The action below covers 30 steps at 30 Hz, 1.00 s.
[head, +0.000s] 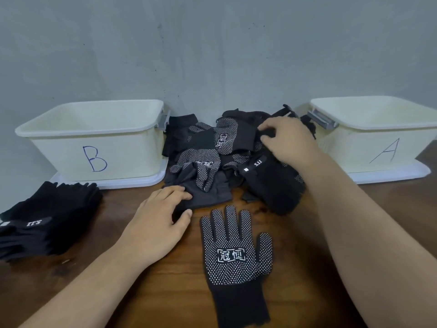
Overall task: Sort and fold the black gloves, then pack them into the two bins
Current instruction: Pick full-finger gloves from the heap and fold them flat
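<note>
We count two bins on the table (165,292): bin B (59,157) to our left and bin A (369,147) to our right, with the loose pile (212,147) of gloves between them. One dotted glove (236,254) lies flat and alone just in front of the pile, its long axis running away from us, cuff nearest, fingers toward the pile. One stack (47,218) of plain gloves sits at far left, near bin B. We cannot count its layers, nor the pile, where at least three dotted palms show. Our left hand (160,218) rests at the pile's near edge, fingers above and thumb below, pinching a grey glove (208,192) just left of the flat one's fingertips. Our right hand (288,140), fingers curled, pinches a black glove (267,134) at the pile's far right, just beside bin A. We judge that sorting is in hand, and that the right hand is the nearer to bin A.
</note>
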Tool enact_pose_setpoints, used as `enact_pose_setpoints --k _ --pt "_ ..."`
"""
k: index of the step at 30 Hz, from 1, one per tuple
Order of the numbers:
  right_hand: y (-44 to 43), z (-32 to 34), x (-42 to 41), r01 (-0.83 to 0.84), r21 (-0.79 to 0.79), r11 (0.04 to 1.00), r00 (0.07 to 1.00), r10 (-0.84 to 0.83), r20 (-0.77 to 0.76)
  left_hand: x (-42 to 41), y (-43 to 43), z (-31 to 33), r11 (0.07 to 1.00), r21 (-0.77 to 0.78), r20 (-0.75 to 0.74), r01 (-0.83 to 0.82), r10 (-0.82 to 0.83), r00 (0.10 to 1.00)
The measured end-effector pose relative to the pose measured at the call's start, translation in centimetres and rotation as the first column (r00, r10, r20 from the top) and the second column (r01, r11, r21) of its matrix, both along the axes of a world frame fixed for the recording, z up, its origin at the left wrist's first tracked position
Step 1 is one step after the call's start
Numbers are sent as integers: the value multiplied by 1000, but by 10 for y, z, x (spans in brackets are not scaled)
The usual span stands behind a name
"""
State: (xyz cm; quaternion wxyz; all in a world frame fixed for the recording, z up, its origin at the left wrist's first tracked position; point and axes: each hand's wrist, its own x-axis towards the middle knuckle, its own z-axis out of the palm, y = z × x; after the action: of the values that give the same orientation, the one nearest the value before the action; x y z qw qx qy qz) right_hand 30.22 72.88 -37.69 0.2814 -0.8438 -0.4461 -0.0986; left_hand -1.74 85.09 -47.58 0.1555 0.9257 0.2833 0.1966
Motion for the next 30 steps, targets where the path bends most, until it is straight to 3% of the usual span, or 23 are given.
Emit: enact_pose_setpoints --k 5,8,11,13,15,17,19,23,30 --pt "-11 20 1 -28 178 984 980 62 -188 -1 2 -2 1000 1 9 8 -8 1000" --pt "-12 20 0 -32 -5 999 973 30 -229 0 3 -3 1000 2 8 10 -10 1000" --pt "-9 14 1 60 -173 983 995 -73 -69 -1 3 -3 1000 -3 13 14 -14 1000" --pt "-10 20 2 108 -45 993 991 -111 -70 -1 3 -2 1000 -4 15 15 -15 1000" --pt "-12 35 -2 127 236 963 972 -74 -223 -1 1 -2 1000 -1 15 12 -12 1000" --pt "-16 53 -12 92 549 831 865 206 -457 -1 2 -2 1000 1 15 14 -14 1000" --pt "-22 65 -19 91 687 721 735 417 -534 -1 3 -3 1000 4 14 18 -18 1000" --pt "-27 70 -24 114 706 699 693 453 -560 -1 3 -3 1000 8 16 19 -19 1000" --pt "-12 51 -25 17 673 740 793 400 -460 -1 1 -2 1000 12 30 18 -18 999"
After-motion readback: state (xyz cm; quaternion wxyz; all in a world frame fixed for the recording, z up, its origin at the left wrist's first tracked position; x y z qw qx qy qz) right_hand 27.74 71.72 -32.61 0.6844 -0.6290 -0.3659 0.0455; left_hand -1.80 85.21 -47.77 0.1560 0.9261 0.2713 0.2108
